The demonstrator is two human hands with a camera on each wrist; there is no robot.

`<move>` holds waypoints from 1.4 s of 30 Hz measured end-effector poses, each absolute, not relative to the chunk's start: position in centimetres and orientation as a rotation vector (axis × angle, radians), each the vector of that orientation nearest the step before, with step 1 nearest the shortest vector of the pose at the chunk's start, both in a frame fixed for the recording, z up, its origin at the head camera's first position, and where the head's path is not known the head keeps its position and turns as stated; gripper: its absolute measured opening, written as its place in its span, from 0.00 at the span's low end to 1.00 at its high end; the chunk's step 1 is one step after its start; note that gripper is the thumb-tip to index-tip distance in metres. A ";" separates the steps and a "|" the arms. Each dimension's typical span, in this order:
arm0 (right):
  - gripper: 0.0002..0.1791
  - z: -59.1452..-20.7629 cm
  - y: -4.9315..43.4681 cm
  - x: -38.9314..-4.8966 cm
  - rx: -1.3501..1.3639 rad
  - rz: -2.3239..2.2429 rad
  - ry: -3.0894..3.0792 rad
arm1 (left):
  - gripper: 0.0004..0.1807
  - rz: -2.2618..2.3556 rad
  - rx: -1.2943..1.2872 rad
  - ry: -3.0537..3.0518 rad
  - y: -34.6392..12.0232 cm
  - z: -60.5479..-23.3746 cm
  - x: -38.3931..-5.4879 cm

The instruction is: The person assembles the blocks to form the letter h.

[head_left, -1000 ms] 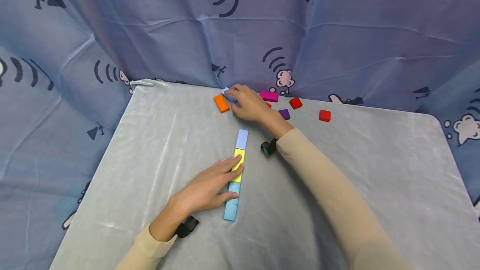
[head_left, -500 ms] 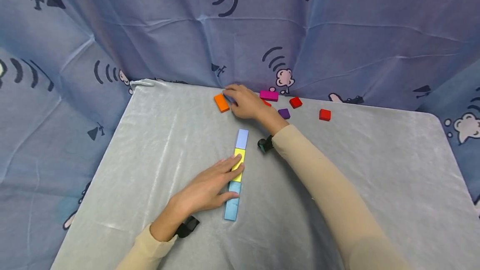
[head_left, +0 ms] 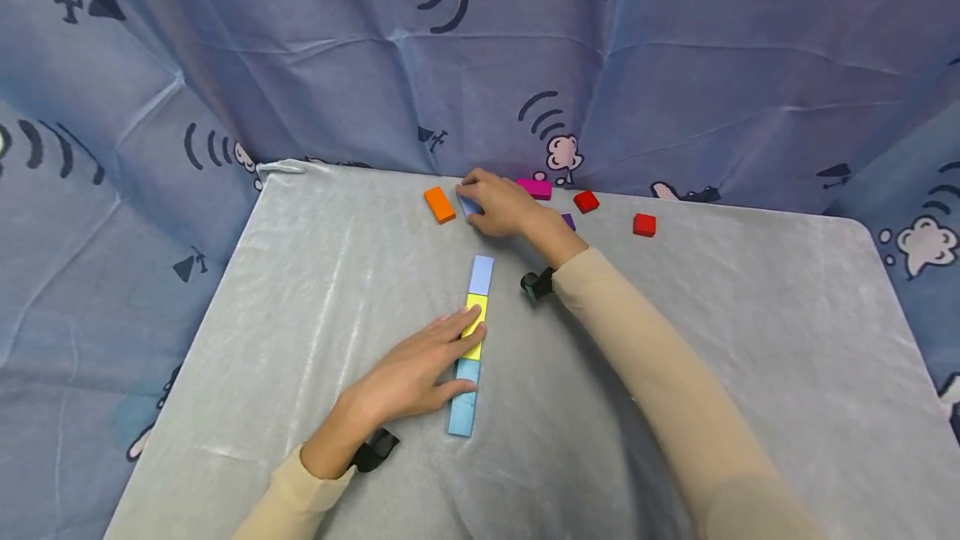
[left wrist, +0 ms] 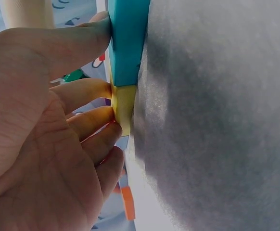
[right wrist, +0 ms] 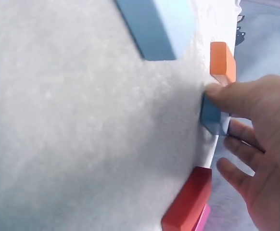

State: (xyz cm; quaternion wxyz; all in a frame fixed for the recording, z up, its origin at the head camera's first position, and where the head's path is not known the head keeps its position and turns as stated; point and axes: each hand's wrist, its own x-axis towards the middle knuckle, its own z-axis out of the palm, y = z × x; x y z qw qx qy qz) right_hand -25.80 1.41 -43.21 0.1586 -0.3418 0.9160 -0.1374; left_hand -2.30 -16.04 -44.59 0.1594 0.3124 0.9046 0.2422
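Note:
A straight row of blocks lies on the table, made up of a periwinkle block (head_left: pixel 482 275), a yellow block (head_left: pixel 471 351) and a light blue section (head_left: pixel 462 417). My left hand (head_left: pixel 408 373) reaches in from the left with extended fingers; two fingertips rest on the yellow block and the thumb touches the light blue part. At the back edge, my right hand (head_left: pixel 498 202) pinches another periwinkle block (right wrist: pixel 211 115) between thumb and fingers. An orange block (head_left: pixel 439 205) lies just left of it, with a narrow gap between them.
Along the back edge to the right are a magenta block (head_left: pixel 534 189), a partly covered purple block (head_left: pixel 569 221) and two red blocks, one nearer (head_left: pixel 587 202) and one farther right (head_left: pixel 644 225). A patterned blue curtain (head_left: pixel 480 65) hangs behind the table.
My right hand has shifted slightly right with the periwinkle block, widening its gap from the orange block. My left hand stays on the row.

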 end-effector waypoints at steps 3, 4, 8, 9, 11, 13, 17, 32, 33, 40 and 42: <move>0.31 -42.7 1.6 -25.6 -0.963 -0.400 2.615 | 0.42 0.691 0.888 2.587 -16.0 -44.6 -2.3; 0.32 -42.6 1.7 -25.6 -0.955 -0.407 2.614 | 0.42 0.692 0.887 2.587 -16.0 -44.6 -2.3; 0.32 -42.5 2.1 -25.2 -0.944 -0.413 2.608 | 0.42 0.697 0.889 2.583 -16.0 -44.6 -2.3; 0.33 -42.5 2.3 -25.1 -0.945 -0.411 2.610 | 0.42 0.699 0.888 2.582 -16.0 -44.6 -2.3; 0.33 -42.7 2.5 -24.9 -0.944 -0.410 2.614 | 0.42 0.700 0.888 2.580 -15.9 -44.6 -2.3; 0.32 -42.9 2.9 -24.8 -0.943 -0.416 2.628 | 0.42 0.704 0.892 2.575 -15.8 -44.6 -2.3; 0.30 -43.2 4.0 -24.4 -0.935 -0.461 2.678 | 0.42 0.707 0.901 2.578 -15.5 -44.8 -2.3; 0.28 -43.2 6.0 -21.2 -0.891 -0.662 2.709 | 0.42 0.692 0.893 2.584 -15.8 -44.5 -2.2; 0.28 -43.1 6.0 -21.0 -0.894 -0.664 2.709 | 0.42 0.694 0.892 2.584 -15.8 -44.4 -2.2; 0.27 -43.0 6.4 -19.3 -0.900 -0.688 2.698 | 0.42 0.702 0.880 2.578 -15.7 -44.5 -2.1; 0.26 -43.0 6.6 -18.9 -0.893 -0.702 2.702 | 0.42 0.701 0.879 2.576 -15.7 -44.5 -2.2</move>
